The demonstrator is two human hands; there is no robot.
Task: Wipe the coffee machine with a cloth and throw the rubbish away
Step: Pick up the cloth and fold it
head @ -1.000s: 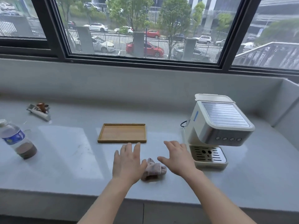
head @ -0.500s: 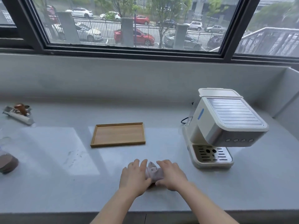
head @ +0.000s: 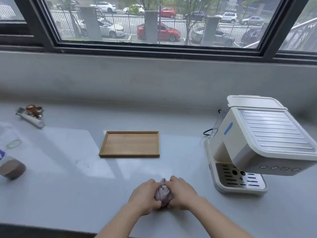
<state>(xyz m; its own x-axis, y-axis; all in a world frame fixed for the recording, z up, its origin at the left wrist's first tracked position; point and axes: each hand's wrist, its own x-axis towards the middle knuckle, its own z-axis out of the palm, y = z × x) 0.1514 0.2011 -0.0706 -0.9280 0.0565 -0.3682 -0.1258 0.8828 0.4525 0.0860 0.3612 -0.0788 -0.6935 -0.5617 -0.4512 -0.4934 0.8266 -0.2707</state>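
Observation:
A crumpled pale pink-grey cloth [head: 163,192] lies on the grey counter [head: 68,182] near its front edge. My left hand [head: 145,196] grips its left side and my right hand [head: 182,193] grips its right side, so most of the cloth is hidden between them. The cream coffee machine [head: 257,141] stands to the right, its drip tray [head: 240,179] facing me. Rubbish sits at the far left: a white tube with a brown wrapper [head: 31,115].
A shallow wooden tray [head: 130,144] lies in the middle behind my hands. A plastic bottle [head: 10,167] with brown dregs stands at the left edge, a clear round lid [head: 13,144] behind it. A wall and window run along the back.
Both hands came together from flat and apart beside the cloth to closed around it. The view has shifted down and to the left.

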